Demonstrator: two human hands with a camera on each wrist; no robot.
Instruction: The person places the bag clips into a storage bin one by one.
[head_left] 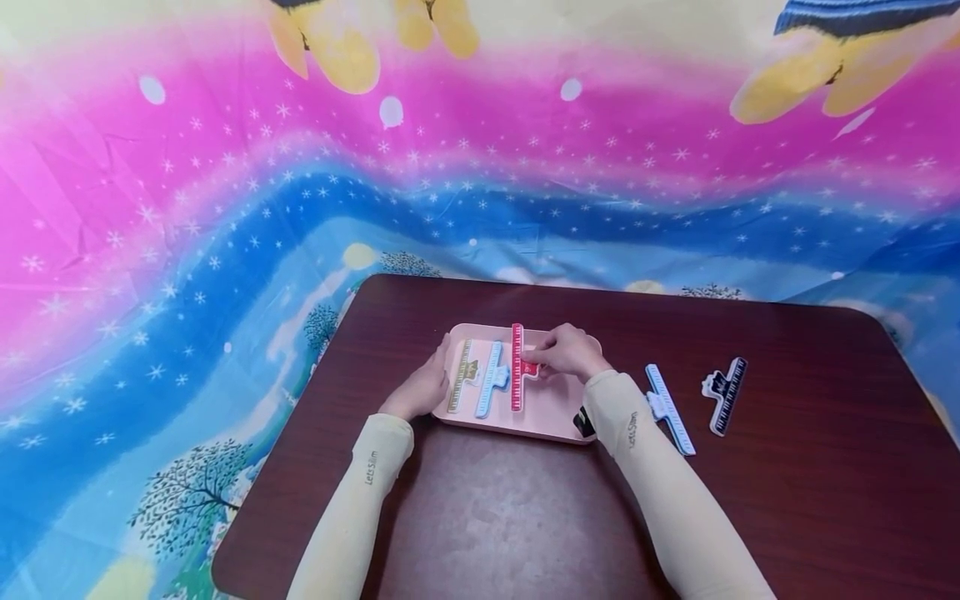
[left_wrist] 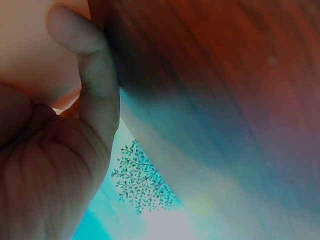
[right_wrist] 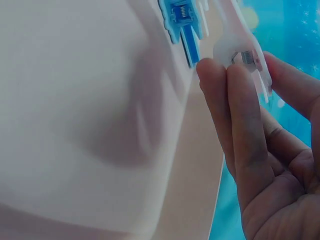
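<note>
The red clip (head_left: 517, 371) is pinched by the fingers of the right hand (head_left: 572, 352) over the tray (head_left: 551, 410), and is best kept parallel to the blue clip (head_left: 490, 387) inside it. The tray's left rim is touched by the left hand (head_left: 422, 389); whether its fingers grip cannot be told.

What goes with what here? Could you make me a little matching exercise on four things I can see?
1. Red clip
2. Gold clip
3. Tray
4. Table

A. Dark reddish-brown
B. Leftmost clip in the head view
C. Pinched by the right hand
D. Pale pink

Pairs: 1-C, 2-B, 3-D, 4-A
</note>
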